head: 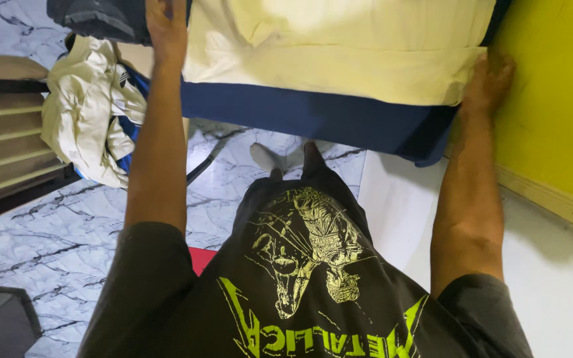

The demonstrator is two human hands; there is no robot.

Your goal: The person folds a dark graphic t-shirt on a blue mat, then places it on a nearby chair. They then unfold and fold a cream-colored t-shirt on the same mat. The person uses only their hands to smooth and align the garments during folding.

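A pale yellow sheet (339, 50) is spread on a mattress (313, 119) with dark blue sides, at the top of the view. The sheet is held at two places. The left hand (166, 30) is laid on its left edge, near the top of the picture; the fingers are cut off by the frame, so it cannot be told whether they are closed on the cloth. The right hand (489, 83) is pressed at the right corner of the sheet, just beside the yellow wall (552, 99), with the fingers bent down over the mattress edge, as if the cloth is pinched or pushed there.

The step in hand is judged to be the fitting of the sheet at this end. It would be done well if both edges are pulled with equal tension, so that wrinkles are avoided, and if the right corner is tucked fully, since little room is left beside the wall.

The long axis of the sheet cannot be told for sure; the visible edge runs from left to right, across the view, and the rest goes away from the person.

A heap of clothes (91, 113) lies at the left, on a marble floor (67, 225).
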